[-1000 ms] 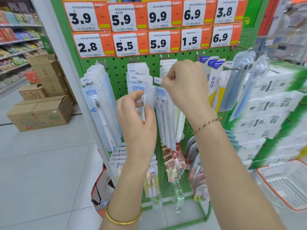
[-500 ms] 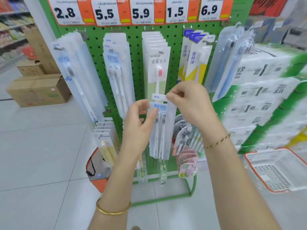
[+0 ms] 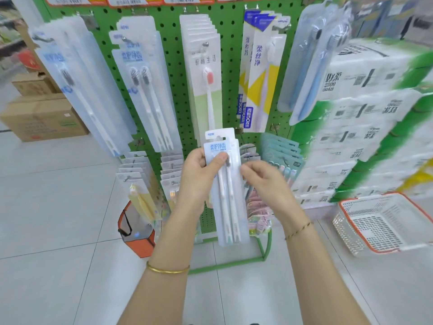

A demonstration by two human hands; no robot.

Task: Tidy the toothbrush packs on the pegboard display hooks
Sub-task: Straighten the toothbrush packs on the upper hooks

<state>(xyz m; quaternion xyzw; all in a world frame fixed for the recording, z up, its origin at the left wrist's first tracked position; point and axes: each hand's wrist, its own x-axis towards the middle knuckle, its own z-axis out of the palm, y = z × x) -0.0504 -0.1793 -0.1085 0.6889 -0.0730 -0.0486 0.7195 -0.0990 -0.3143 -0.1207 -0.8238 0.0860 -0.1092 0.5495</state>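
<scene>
My left hand [image 3: 201,177] grips a clear twin toothbrush pack [image 3: 228,195] with a blue label, thumb across its front, held upright in front of the green pegboard [image 3: 173,73]. The pack hangs on no hook. My right hand [image 3: 264,181] touches the pack's right edge with curled fingers. Matching twin packs [image 3: 145,90] hang on a hook up left. Beside them hang pale single-brush packs [image 3: 77,90], pink-brush packs [image 3: 206,73], yellow and white packs [image 3: 257,76] and blue-brush packs [image 3: 311,66].
Smaller packs [image 3: 138,181] hang on lower hooks. Stacked tissue bundles [image 3: 365,123] stand at the right, with a white and orange basket [image 3: 379,224] on the floor below. Cardboard boxes [image 3: 44,118] sit at the left. An orange bag [image 3: 138,231] lies behind the green stand foot [image 3: 234,263].
Both hands have brought the twin pack down and away from the upper hooks to waist height. My right hand moved from the pack's top tab to its right edge.
</scene>
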